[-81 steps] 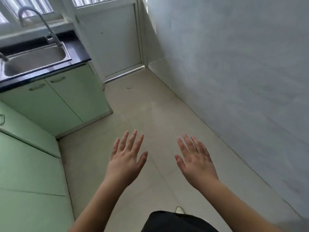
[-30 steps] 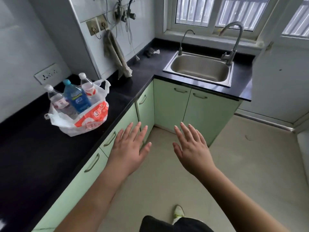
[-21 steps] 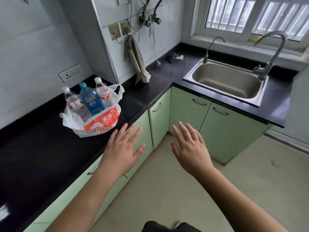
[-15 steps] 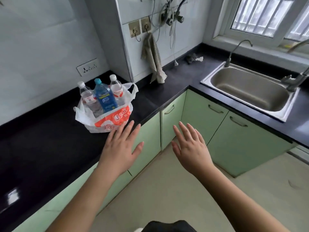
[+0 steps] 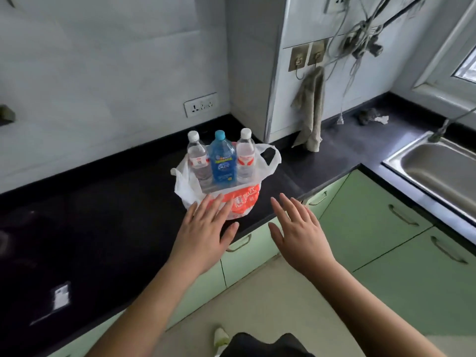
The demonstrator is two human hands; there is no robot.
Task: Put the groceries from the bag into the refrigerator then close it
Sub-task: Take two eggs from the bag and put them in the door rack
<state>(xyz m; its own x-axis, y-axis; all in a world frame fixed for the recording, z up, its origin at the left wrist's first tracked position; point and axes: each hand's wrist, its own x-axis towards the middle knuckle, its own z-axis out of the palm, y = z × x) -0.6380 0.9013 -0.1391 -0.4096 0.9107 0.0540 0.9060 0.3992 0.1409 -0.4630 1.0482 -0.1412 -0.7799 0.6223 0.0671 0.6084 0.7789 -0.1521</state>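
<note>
Head view: a white plastic bag (image 5: 242, 202) with an orange print sits on a black counter (image 5: 108, 228), near the counter's front edge. Its top is open and its two handles stand up at the left and right. Three bottles stand upright in it, side by side and touching: a clear one with a white cap on the left (image 5: 197, 158), a blue one with a blue cap in the middle (image 5: 222, 161), and another clear one with a white cap on the right (image 5: 245, 155).

The left hand (image 5: 203, 233) is flat, palm down, fingers spread and holding nothing. Its fingertips overlap the lower front of the bag in the picture; whether they touch it cannot be told. The right hand (image 5: 301, 233) is likewise flat and spread, empty, just right of the bag and over the counter's edge and the green cabinets (image 5: 373, 228) below.

Behind the bag a wall socket (image 5: 200, 107) is set in the grey wall. To the right a cloth (image 5: 310, 109) hangs from a hook, its lower end reaching the counter, with loose cables (image 5: 360, 39) above it. A steel sink (image 5: 438, 171) lies at the far right. The refrigerator is out of view.
</note>
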